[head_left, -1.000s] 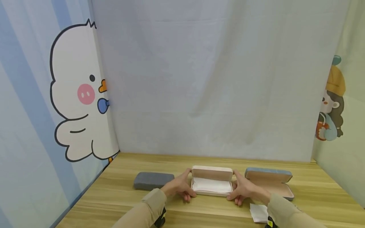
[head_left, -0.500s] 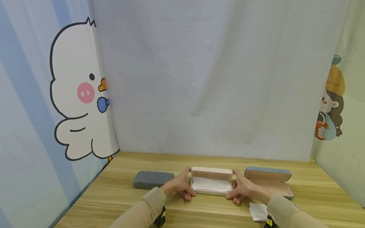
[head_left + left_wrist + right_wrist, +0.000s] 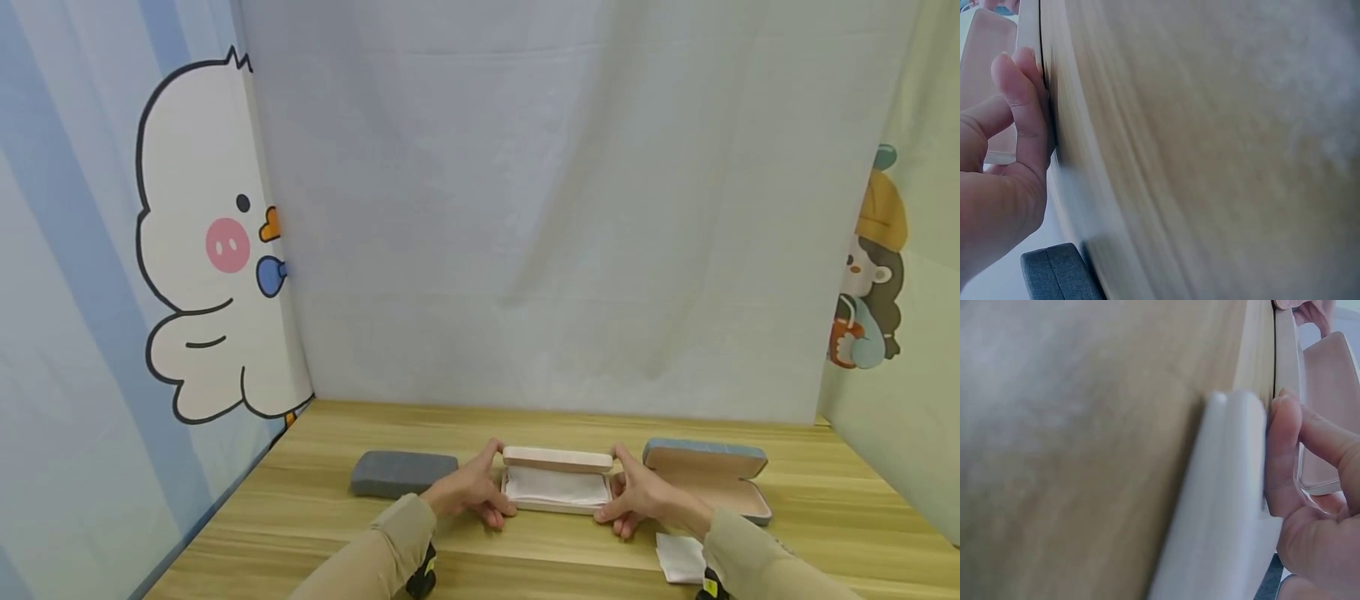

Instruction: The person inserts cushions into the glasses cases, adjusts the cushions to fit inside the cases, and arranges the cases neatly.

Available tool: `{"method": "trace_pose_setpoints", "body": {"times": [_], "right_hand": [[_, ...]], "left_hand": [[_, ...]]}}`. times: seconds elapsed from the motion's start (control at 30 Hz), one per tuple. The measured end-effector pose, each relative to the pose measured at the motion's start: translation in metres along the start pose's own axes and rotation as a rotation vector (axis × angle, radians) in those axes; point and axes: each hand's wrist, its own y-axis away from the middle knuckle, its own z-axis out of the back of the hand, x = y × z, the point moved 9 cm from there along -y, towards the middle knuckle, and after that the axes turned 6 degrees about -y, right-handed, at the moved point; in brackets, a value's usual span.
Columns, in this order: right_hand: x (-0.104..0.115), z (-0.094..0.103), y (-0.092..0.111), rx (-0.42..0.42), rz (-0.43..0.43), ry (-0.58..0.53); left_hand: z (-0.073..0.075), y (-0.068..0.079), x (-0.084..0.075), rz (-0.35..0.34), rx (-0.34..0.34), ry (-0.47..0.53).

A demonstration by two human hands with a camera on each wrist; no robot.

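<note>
A white glasses case (image 3: pixel 558 507) lies on the table with its lid (image 3: pixel 558 459) tilted partway down over the base. Inside the base sits a folded white cloth (image 3: pixel 557 486). My left hand (image 3: pixel 472 490) grips the left end of the case, thumb at the front corner and a finger up at the lid's end. The right hand (image 3: pixel 637 493) holds the right end in the same way. In the left wrist view the thumb (image 3: pixel 1022 106) presses along the front edge of the case. The lid's pinkish lining (image 3: pixel 1332 412) shows in the right wrist view.
A closed grey-blue glasses case (image 3: pixel 401 473) lies left of the left hand. To the right, a blue glasses case (image 3: pixel 705 450) stands open, partly behind the right wrist. A folded white cloth (image 3: pixel 678 558) lies on the wooden table (image 3: pixel 540 558) by the right sleeve.
The white case's lid has tipped further down towards its base, most in the last half second. Both hands have kept their places at its ends.
</note>
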Motion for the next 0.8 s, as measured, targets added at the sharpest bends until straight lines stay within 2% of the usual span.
{"method": "trace_pose_setpoints", "body": {"times": [0.27, 0.5, 0.7, 0.8], "right_hand": [[0.003, -0.001, 0.002, -0.001, 0.057, 0.023], [0.004, 0.000, 0.003, -0.011, 0.082, 0.064], [0.006, -0.001, 0.006, 0.004, 0.096, 0.101], [0.007, -0.002, 0.006, 0.006, 0.106, 0.114]], "left_hand": [[-0.003, 0.005, -0.005, -0.015, 0.019, -0.004], [-0.003, 0.005, -0.009, -0.027, 0.006, -0.031], [-0.004, 0.006, -0.016, -0.080, -0.013, -0.105], [-0.004, 0.007, -0.017, -0.080, -0.032, -0.138]]}}
